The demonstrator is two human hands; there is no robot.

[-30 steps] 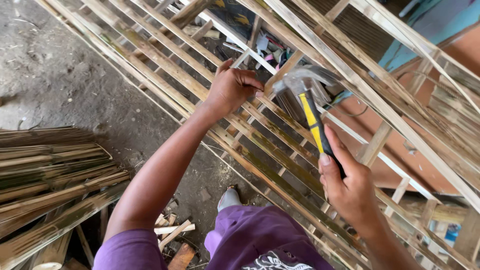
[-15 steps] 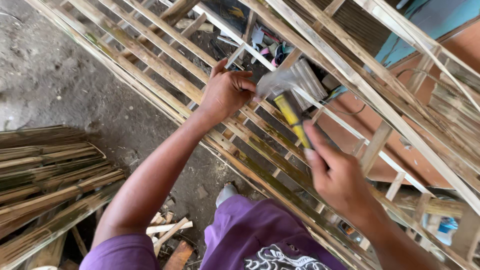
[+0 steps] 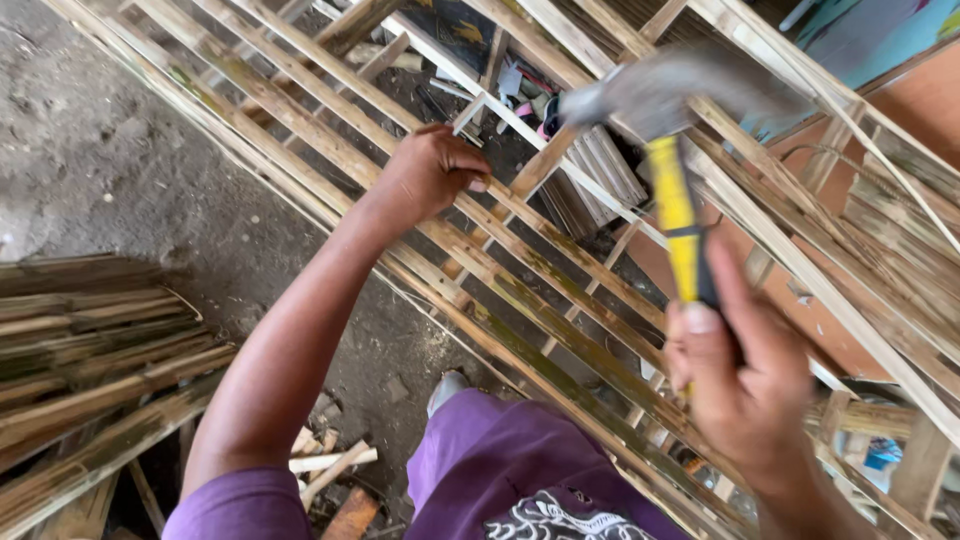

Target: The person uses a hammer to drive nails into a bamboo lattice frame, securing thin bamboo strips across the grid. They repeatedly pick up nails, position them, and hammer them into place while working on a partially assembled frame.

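My right hand [image 3: 742, 375] grips the black end of a yellow-handled hammer [image 3: 678, 215]. Its grey metal head is blurred and raised above a lattice frame of bamboo slats [image 3: 560, 300]. My left hand [image 3: 432, 172] rests on the slats with its fingers pinched together at a crossing; what it pinches is too small to tell. The hammer head hangs a little to the right of and above that hand.
A pile of split bamboo strips [image 3: 90, 340] lies at the left on the grey concrete floor [image 3: 90, 130]. Short wood offcuts [image 3: 330, 465] sit near my purple-clad knee [image 3: 500, 450]. Small tools and scraps show through the lattice. An orange surface lies at the right.
The hammer has swung up from low near the slats, and its head is now raised and blurred. My right hand has come closer to the camera. My left hand stays on the slats.
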